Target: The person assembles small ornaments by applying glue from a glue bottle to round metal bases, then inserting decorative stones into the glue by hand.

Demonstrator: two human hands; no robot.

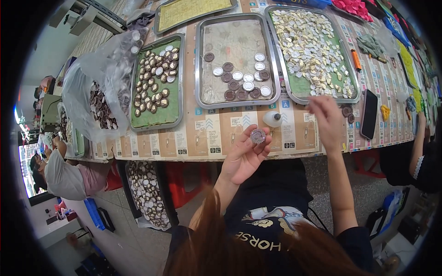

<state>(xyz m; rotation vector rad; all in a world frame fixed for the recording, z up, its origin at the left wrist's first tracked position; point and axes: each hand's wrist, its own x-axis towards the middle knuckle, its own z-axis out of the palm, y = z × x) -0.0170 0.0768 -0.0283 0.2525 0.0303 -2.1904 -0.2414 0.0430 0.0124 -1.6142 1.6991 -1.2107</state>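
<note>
My left hand (pixel 245 154) holds a round brown disc with a scalloped edge (pixel 258 135) between thumb and fingers, its face turned up. My right hand (pixel 325 120) is raised by the near edge of the right tray (pixel 294 94); its fingers are bent and blurred, so what they hold, if anything, does not show. That tray carries a heap of small white-and-gold pieces (pixel 308 50) on green cloth. Between my hands stands a small translucent bottle with a dark tip (pixel 272 119). In the middle tray (pixel 199 69), brown and white round discs (pixel 247 86) lie grouped at the near right.
A left tray (pixel 180 83) holds brown discs with gold-white centres. Beside it lies a clear plastic bag (pixel 78 87) of discs. Right of me are a phone (pixel 369 114), stacked brown discs (pixel 347 112) and an orange tool (pixel 356 60). Other people sit at both sides.
</note>
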